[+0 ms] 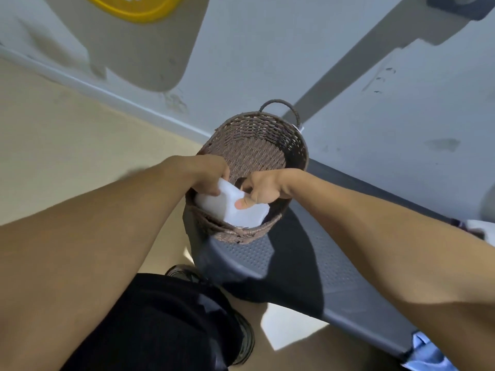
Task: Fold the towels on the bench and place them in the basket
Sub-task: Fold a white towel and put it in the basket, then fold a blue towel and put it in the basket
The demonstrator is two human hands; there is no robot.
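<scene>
Grey bench [308, 253] bears wicker basket [267, 129]; both hands' grips pinch its folded white towel [241, 216].

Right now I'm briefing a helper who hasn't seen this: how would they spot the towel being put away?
Find the grey bench; a brown woven basket stands at its end. Inside its near side lies the folded towel, gripped by the left hand and right hand. It is the only white thing in the basket.

Bright daylight falls from the upper left, overexposing the towel [232, 207] and casting a hard basket [249, 145] shadow across the bench [316, 253]. Wide-angle distortion bends the edges; motion blur softens the forearms.
</scene>
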